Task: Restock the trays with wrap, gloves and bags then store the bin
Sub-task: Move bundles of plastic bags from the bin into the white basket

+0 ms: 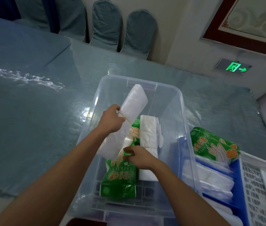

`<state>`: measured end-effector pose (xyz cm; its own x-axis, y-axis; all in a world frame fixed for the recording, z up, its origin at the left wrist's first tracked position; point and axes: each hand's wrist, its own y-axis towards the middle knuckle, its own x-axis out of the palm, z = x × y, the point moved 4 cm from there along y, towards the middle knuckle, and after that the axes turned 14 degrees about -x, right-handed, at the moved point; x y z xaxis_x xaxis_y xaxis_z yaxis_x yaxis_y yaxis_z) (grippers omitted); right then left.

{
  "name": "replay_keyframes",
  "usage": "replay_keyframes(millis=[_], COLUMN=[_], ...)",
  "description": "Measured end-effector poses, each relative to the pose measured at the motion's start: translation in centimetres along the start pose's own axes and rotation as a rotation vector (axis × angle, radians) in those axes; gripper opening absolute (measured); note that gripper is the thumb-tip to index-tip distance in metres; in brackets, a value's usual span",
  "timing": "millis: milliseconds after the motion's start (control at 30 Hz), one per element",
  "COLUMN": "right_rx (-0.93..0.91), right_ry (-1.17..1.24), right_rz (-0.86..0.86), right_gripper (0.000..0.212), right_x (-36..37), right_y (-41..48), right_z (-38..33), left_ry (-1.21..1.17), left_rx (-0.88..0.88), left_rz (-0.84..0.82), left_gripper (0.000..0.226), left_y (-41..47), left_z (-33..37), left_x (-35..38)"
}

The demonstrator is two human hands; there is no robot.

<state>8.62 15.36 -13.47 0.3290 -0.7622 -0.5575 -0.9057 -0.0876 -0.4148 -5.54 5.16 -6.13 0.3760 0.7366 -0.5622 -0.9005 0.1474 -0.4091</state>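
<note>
A clear plastic bin (174,101) stands on the table in front of me. My left hand (112,119) grips a long white bundle of bags (129,115), tied with a rubber band and held tilted above the bin. My right hand (138,156) reaches into the bin; its fingers rest on a second white bag bundle (148,132), next to a green glove packet (119,181) on the bin floor. Whether the right hand grips anything is unclear. Right of the bin, a blue tray (238,176) holds clear plastic packs, with another green glove packet (213,144) on top.
A white perforated tray (252,185) stands at the far right beside the blue tray. The table has a blue-grey cloth under a glossy cover (31,111). Chairs in covers (138,33) line the wall beyond the table.
</note>
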Motion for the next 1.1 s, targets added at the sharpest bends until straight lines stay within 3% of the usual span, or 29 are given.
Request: replay_keyframes(millis=[100, 167, 300, 467, 767, 933, 1100], right_rx=[0.070, 0.160, 0.306, 0.412, 0.479, 0.523, 0.472], right_ry=[-0.121, -0.183, -0.171, -0.001, 0.195, 0.168, 0.328], right_rz=[0.220, 0.310, 0.306, 0.384, 0.435, 0.384, 0.498], right_gripper=[0.036, 0.043, 0.061, 0.066, 0.059, 0.065, 0.062], right_x=[-2.3, -3.1, -2.7, -2.9, -3.4, -2.4, -2.2], right_y=[-0.1, -0.1, 0.6, 1.1, 1.4, 1.2, 1.4], right_z=[2.0, 3.6, 5.8, 7.3, 8.4, 8.8, 8.7], left_ry=[0.001, -0.002, 0.023, 0.051, 0.079, 0.121, 0.158], left_rx=[-0.003, -0.002, 0.011, -0.001, -0.041, -0.019, 0.005], left_rz=[-0.001, -0.013, -0.010, -0.040, -0.070, -0.077, -0.076], left_gripper=[0.035, 0.034, 0.033, 0.035, 0.044, 0.029, 0.031], left_y=[0.1, 0.2, 0.2, 0.1, 0.5, 0.5, 0.4], left_z=[-0.1, -0.1, 0.0, 0.1, -0.2, -0.1, 0.1], left_x=[0.2, 0.4, 0.6, 0.9, 1.4, 1.4, 1.6])
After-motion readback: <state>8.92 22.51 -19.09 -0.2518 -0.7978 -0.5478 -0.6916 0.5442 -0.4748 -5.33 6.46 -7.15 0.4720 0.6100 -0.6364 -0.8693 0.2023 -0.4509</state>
